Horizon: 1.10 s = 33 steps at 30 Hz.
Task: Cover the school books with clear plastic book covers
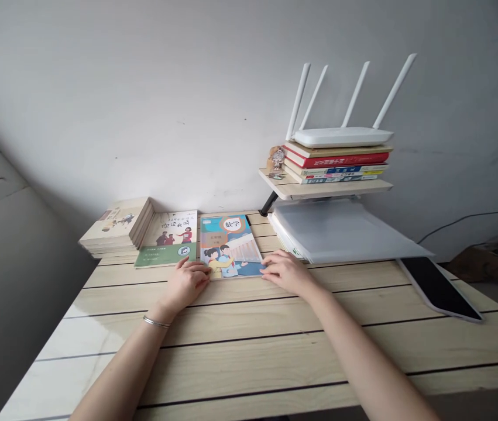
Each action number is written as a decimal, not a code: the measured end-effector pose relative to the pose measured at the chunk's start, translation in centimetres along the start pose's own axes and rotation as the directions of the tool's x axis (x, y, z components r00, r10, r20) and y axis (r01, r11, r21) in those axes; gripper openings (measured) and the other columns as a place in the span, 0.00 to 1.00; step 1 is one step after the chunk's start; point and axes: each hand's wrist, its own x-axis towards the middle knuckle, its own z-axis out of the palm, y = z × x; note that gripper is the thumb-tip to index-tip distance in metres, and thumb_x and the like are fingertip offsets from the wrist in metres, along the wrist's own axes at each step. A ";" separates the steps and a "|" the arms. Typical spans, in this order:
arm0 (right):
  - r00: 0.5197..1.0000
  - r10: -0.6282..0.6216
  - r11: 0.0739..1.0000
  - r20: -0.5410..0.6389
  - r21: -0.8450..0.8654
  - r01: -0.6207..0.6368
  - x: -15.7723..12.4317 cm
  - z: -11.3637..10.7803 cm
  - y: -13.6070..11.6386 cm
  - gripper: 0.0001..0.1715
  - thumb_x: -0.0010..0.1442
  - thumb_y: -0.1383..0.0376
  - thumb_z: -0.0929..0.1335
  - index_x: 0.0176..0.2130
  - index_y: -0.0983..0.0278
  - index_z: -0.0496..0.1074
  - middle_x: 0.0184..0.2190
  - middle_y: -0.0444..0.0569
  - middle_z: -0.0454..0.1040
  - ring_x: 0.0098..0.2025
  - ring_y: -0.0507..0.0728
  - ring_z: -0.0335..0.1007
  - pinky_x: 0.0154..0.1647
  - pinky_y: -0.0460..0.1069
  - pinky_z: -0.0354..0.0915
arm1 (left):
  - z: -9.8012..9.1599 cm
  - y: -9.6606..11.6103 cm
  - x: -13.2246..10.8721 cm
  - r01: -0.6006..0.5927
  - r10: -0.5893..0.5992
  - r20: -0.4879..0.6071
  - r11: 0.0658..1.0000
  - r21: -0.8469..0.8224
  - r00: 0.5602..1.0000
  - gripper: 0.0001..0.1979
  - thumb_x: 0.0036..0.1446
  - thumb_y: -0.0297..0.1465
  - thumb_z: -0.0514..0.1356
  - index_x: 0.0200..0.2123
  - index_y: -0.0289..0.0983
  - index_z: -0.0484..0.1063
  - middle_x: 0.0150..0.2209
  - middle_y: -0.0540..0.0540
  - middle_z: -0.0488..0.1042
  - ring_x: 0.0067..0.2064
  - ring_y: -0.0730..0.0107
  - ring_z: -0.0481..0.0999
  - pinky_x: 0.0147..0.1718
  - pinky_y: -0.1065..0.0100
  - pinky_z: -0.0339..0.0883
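A blue illustrated textbook [230, 242] lies flat near the back of the wooden table [275, 339]. My left hand [187, 282] rests at its near left corner, fingers curled onto the cover edge. My right hand [286, 270] touches its near right corner with fingers bent on the edge. Both hands lie on the tabletop and press the book's lower edge. A thin bracelet sits on my left wrist.
A beige-and-green book [169, 238] lies left of the textbook, beside a stack of books [117, 227]. At right a small shelf [325, 187] carries books and a white router [343, 136], above clear folders [340, 231]. A dark tablet [439, 286] lies at the right edge.
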 end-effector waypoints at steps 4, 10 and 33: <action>0.993 0.103 0.986 0.060 0.122 -0.109 -0.3 -0.1 0.6 0.07 0.53 0.67 0.70 0.33 0.57 0.79 0.38 0.49 0.73 0.41 0.57 0.67 0.44 0.54 0.64 | -0.1 0.2 -0.1 0.006 -0.005 -0.027 1.000 0.024 1.000 0.07 0.56 0.31 0.58 0.29 0.42 0.76 0.42 0.48 0.78 0.47 0.64 0.72 0.51 0.58 0.55; 0.970 0.188 0.950 0.152 0.224 -0.219 -0.8 -0.7 0.5 0.15 0.51 0.67 0.70 0.41 0.56 0.77 0.40 0.47 0.72 0.42 0.56 0.70 0.47 0.54 0.65 | 0.2 0.6 -0.1 0.054 -0.053 -0.017 0.997 0.058 0.998 0.05 0.54 0.30 0.58 0.30 0.40 0.75 0.43 0.47 0.78 0.45 0.64 0.72 0.45 0.59 0.56; 0.762 0.645 0.653 0.052 0.481 -0.585 0.8 3.4 0.3 0.14 0.49 0.59 0.69 0.34 0.66 0.76 0.29 0.51 0.78 0.31 0.57 0.74 0.35 0.50 0.68 | 1.2 1.1 2.7 0.739 -0.821 0.258 0.263 -0.620 0.509 0.20 0.50 0.36 0.62 0.44 0.33 0.63 0.31 0.44 0.75 0.28 0.67 0.74 0.27 0.68 0.67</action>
